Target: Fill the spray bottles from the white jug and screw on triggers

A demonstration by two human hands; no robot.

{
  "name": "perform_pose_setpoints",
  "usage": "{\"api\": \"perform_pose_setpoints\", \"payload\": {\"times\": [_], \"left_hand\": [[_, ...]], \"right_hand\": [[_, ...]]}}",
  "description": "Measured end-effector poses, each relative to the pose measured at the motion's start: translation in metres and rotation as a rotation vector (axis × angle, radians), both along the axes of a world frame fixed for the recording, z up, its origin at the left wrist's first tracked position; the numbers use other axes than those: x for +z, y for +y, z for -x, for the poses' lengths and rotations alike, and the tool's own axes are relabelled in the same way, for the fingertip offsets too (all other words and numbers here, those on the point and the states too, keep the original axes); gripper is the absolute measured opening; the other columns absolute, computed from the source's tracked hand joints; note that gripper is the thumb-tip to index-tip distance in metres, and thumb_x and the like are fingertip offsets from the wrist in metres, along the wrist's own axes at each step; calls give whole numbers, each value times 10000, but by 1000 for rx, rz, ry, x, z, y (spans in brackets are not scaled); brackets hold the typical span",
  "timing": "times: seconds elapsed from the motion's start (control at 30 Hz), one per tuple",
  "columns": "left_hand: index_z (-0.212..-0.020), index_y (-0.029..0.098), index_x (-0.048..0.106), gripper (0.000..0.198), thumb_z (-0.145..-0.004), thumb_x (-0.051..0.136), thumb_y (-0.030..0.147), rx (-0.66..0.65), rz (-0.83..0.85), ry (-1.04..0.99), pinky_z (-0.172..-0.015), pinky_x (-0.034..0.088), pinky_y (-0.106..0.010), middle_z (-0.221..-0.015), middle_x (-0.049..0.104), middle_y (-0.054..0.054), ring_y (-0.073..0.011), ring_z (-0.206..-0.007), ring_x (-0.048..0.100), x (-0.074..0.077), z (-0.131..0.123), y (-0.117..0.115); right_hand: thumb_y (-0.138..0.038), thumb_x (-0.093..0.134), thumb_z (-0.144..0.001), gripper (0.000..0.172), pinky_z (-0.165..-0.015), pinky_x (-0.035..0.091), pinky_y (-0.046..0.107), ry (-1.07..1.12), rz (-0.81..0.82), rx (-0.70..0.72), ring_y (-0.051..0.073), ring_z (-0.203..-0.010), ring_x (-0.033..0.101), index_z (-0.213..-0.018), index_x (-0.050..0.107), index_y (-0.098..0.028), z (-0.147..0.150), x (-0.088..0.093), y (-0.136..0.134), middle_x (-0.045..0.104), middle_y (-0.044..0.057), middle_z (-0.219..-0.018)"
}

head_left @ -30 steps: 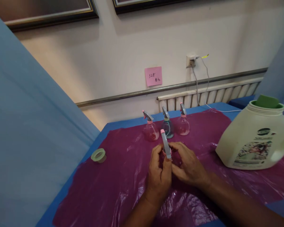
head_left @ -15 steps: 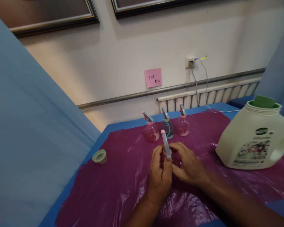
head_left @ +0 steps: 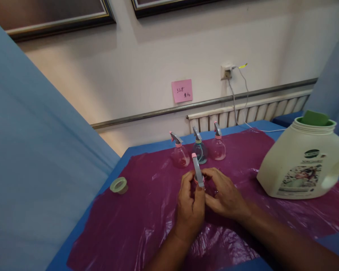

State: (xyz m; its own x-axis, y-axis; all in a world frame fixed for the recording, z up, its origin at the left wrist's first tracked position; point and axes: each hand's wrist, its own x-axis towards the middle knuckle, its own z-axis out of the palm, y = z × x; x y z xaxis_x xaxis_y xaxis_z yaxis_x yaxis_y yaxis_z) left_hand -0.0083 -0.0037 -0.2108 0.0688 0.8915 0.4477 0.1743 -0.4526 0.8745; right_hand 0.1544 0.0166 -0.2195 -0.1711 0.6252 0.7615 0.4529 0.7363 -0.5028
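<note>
Between my hands stands a small spray bottle (head_left: 197,170) with a grey trigger head, a pink nozzle and a pink collar. My left hand (head_left: 190,201) wraps its fingers round the collar from the left. From the right, my right hand (head_left: 224,194) curls its fingers about the same neck. The bottle's body is mostly hidden behind my hands. Just beyond are a pink-tinted spray bottle (head_left: 181,155), a teal spray bottle (head_left: 200,153) and another pink spray bottle (head_left: 218,149), all upright.
A large cream jug (head_left: 274,169) with a green piece in its mouth stands at the right. Its pale green cap (head_left: 118,185) or a similar lid lies at the left. Purple plastic sheeting (head_left: 135,218) covers the blue table (head_left: 147,149). Blue curtains (head_left: 31,150) hang left and right.
The view has shifted very slightly. Both hands keep their hold round the spray bottle's neck, with no clear movement of the bottle.
</note>
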Motion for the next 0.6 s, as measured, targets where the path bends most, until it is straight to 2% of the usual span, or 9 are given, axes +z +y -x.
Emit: {"api": "perform_pose_setpoints", "payload": {"times": [0.23, 0.37, 0.6], "left_hand": [[-1377, 237, 676, 382, -1126, 666, 525, 10, 61, -85, -1081, 555, -380, -1329, 748, -98, -263, -1220, 717, 0, -4, -1], [-1406, 249, 659, 370, -1133, 661, 500, 14, 58, -84, -1085, 545, -370, -1340, 748, -86, -248, -1228, 713, -3, -3, 0], [-1410, 264, 668, 308, -1152, 629, 427, -7, 53, -54, -1082, 539, -375, -1363, 744, -78, -242, -1210, 709, 1, -3, 0]], "right_hand": [[-173, 713, -957, 485, -947, 623, 430, 6, 37, 33, 269, -1084, 758, -1416, 597, -278, 0, 0, -1, 785, 81, -1245], [-179, 719, -958, 459, -926, 627, 423, 11, 45, 24, 267, -1060, 758, -1392, 607, -277, 0, 1, -2, 784, 77, -1219], [-168, 715, -948, 457, -913, 637, 411, 26, 60, 3, 261, -1041, 761, -1380, 613, -274, -1, 2, 0, 788, 75, -1195]]}}
